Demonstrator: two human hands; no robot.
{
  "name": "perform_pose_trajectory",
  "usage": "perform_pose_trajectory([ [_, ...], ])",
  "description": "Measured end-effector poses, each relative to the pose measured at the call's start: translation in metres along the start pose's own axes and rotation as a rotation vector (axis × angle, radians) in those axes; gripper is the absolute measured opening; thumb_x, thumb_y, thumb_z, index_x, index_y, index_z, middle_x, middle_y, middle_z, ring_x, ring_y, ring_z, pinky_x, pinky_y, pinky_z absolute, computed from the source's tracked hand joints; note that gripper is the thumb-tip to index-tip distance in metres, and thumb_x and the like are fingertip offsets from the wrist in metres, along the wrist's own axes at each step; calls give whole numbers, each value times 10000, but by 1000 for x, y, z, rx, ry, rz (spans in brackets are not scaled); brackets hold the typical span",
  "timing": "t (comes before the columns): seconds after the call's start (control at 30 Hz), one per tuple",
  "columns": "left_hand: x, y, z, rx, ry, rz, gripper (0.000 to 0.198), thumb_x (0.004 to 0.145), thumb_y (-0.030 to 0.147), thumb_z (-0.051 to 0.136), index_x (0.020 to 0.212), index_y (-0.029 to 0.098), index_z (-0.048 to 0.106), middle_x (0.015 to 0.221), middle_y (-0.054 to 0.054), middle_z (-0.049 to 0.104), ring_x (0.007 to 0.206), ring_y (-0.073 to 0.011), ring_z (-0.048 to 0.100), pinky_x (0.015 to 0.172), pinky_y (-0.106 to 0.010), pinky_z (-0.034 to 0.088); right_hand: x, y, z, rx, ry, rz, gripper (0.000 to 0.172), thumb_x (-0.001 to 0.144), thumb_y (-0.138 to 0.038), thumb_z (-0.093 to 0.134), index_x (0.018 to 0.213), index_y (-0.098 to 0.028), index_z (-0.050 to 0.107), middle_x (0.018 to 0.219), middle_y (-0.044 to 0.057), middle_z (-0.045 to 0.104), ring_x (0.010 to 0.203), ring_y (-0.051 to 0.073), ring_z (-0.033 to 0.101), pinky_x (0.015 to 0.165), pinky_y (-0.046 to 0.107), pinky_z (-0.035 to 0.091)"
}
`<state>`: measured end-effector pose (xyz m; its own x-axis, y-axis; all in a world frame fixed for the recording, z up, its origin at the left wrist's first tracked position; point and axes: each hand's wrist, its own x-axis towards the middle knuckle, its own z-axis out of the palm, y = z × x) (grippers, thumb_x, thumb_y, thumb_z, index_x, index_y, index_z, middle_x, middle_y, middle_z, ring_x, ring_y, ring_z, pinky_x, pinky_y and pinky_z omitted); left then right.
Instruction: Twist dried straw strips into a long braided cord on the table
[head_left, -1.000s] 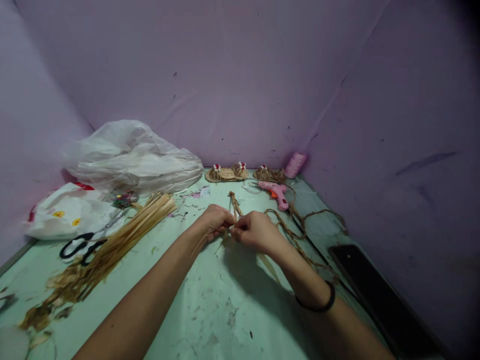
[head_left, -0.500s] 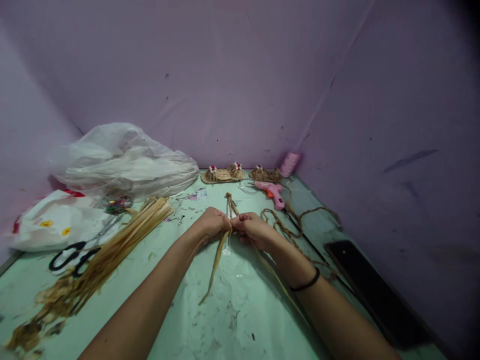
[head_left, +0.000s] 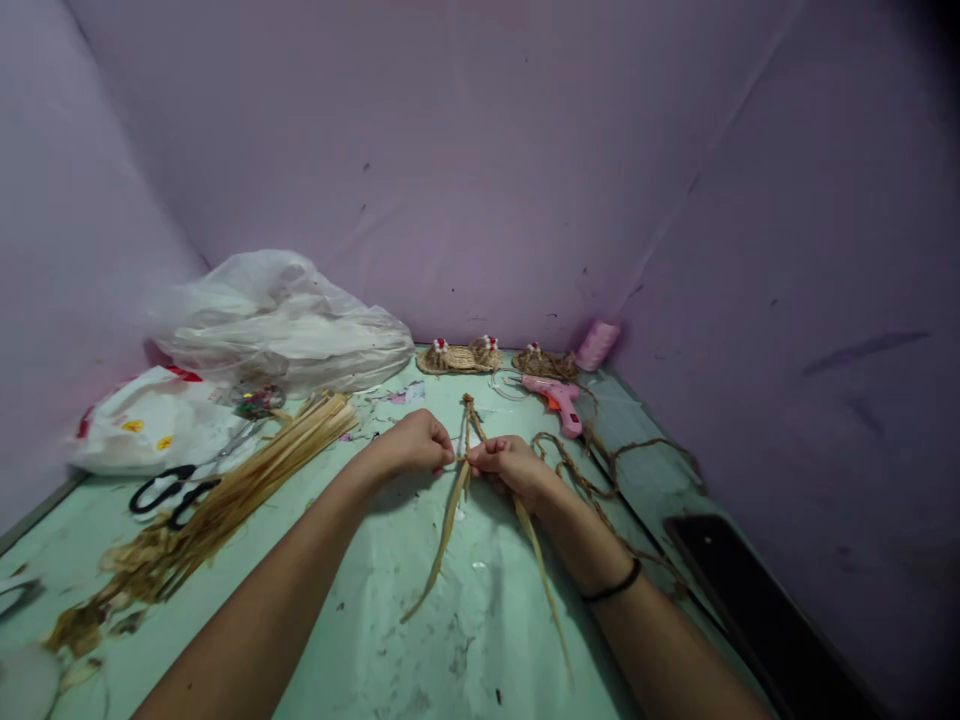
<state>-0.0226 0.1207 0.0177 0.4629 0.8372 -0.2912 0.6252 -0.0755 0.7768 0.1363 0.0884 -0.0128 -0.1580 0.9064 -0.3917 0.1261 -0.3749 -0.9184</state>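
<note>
A thin braid of dried plant fibre point(head_left: 468, 425) stands out from its knotted top on the table, with two long flat strands hanging toward me. My right hand point(head_left: 514, 468) pinches this braid at its lower end, thumb and forefinger together. Just left of it, my left hand point(head_left: 420, 442) is closed in a pinch; a short thin strand seems to run from its fingertips to the braid. One loose strand point(head_left: 444, 535) trails down between my forearms, and another strand point(head_left: 544, 570) passes under my right wrist.
On the left lie a bundle of dried fibres point(head_left: 255, 500), black-handled scissors point(head_left: 176, 490), a white bag point(head_left: 150, 425) and a clear plastic bag point(head_left: 292, 330). Behind are woven slippers point(head_left: 457, 358), a pink glue gun point(head_left: 559, 398) and a thread spool point(head_left: 598, 345). Braided cord point(head_left: 581, 475) and a black phone point(head_left: 750, 600) sit right.
My left hand has drawn away to the left from the braid, while my right hand keeps its pinch there. The view has shifted slightly left.
</note>
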Motion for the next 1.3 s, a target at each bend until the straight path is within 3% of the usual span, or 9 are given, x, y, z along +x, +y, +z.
perform_pose_trajectory([
  [0.1, -8, 0, -26, -35, 6, -52, 202, 541, 262, 561, 629, 104, 650, 508, -22, 573, 400, -71, 381, 399, -181, 268, 2, 2, 0, -3, -6, 15, 106, 579, -199, 544, 506, -133, 502, 329, -84, 305, 298, 21, 183, 333, 200, 78],
  [0.33, -51, -10, -100, -206, 630, -207, 196, 523, 262, 638, 638, 104, 618, 505, -10, 557, 372, -40, 338, 380, -177, 239, -1, 3, -1, 15, -26, 43, 169, 588, -272, 578, 520, -142, 494, 334, -90, 275, 305, 20, 169, 352, 204, 63],
  [0.47, -65, -26, -120, -97, 751, -247, 146, 498, 239, 640, 570, 118, 605, 407, 30, 462, 383, -58, 357, 407, -186, 264, -1, 2, -1, -2, -7, 66, 213, 580, -312, 594, 504, -150, 478, 331, -92, 255, 311, 21, 155, 361, 209, 56],
  [0.57, -57, -21, -109, -3, 648, -255, 169, 498, 267, 640, 585, 122, 628, 404, 33, 456, 392, -71, 374, 418, -192, 276, 0, 1, 0, 6, -10, 65, 189, 570, -303, 591, 518, -147, 497, 341, -85, 280, 318, 27, 176, 360, 212, 67],
  [0.73, -29, 12, -50, 48, 190, -97, 176, 543, 280, 598, 609, 129, 659, 429, 10, 497, 397, -88, 405, 415, -197, 273, -1, 0, -1, 56, -16, 31, 164, 574, -267, 591, 526, -135, 505, 358, -86, 303, 331, 20, 158, 366, 211, 65],
  [0.9, -9, 14, -2, -11, 60, -92, 134, 535, 218, 567, 561, 114, 647, 393, 29, 445, 373, -62, 329, 395, -192, 216, -1, -1, -2, 134, -40, 19, 133, 566, -240, 578, 543, -127, 510, 399, -76, 355, 334, 16, 178, 368, 211, 59],
  [1.0, -2, 5, 9, -231, -105, -187, 193, 567, 283, 568, 597, 108, 643, 347, 43, 393, 319, -42, 238, 356, -191, 149, -1, -1, -3, 195, -62, 16, 119, 564, -229, 578, 562, -128, 514, 425, -67, 399, 335, 16, 194, 368, 210, 68],
  [1.17, 6, -6, 16, -564, -272, -245, 271, 567, 289, 599, 757, 97, 628, 571, -55, 613, 294, -7, 228, 321, -169, 107, 0, 0, -4, 276, -63, -13, 111, 584, -223, 584, 597, -128, 529, 466, -56, 456, 333, 16, 216, 363, 212, 69],
  [1.3, 10, -9, 18, -704, -365, -277, 270, 556, 238, 623, 770, 75, 602, 636, -104, 643, 272, 13, 223, 300, -152, 65, 0, 0, -3, 307, -52, -8, 109, 599, -219, 587, 590, -126, 531, 448, -57, 466, 316, 14, 231, 357, 207, 89],
])
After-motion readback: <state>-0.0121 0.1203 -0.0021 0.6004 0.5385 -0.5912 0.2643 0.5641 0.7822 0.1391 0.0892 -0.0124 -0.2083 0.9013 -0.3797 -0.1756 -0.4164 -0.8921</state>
